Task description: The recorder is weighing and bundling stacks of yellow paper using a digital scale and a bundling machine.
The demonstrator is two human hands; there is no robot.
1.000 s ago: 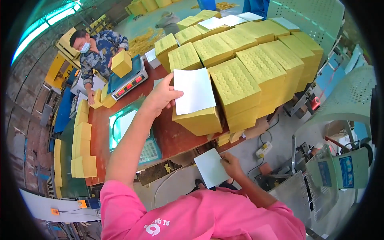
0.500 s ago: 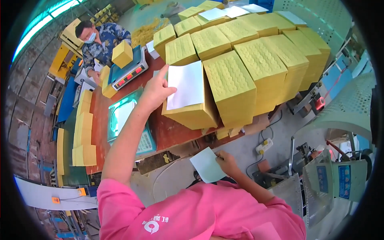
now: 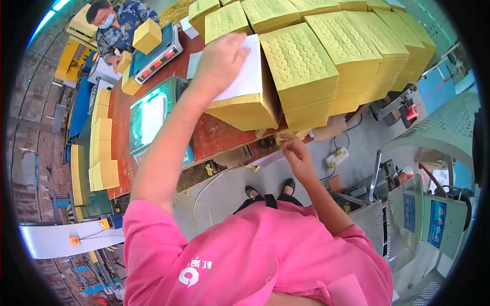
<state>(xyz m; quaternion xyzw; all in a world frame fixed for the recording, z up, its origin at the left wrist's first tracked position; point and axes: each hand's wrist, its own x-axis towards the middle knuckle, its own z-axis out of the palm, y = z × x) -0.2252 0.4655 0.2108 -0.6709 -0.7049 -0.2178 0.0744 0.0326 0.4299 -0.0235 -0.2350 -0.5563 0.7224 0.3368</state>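
My left hand (image 3: 220,69) lies over a white sheet of paper (image 3: 252,76) on top of a yellow paper stack (image 3: 242,109). Its fingers are slightly blurred and reach over the sheet toward its far edge. Close to the table's front edge is my right hand (image 3: 298,155), its fingers curled in a pinch. Whatever that pinch may hold is too small to make out. Just right of the covered stack, another tall yellow paper stack (image 3: 301,61) shows rows of pressed ring shapes on top. Part of a pale sheet (image 3: 193,65) shows beside my left wrist.
A person (image 3: 115,30) in a mask works at the far left near a scale (image 3: 153,61) bearing a yellow block (image 3: 147,36). A second, greenish scale (image 3: 133,115) sits on the red table (image 3: 204,140). A power strip (image 3: 337,157) and cable lie on the floor at right.
My right hand has moved forward to the table edge, and the pale green sheet is out of it. My left hand has slid rightward across the white sheet. The view tilts lower, showing my shoes.
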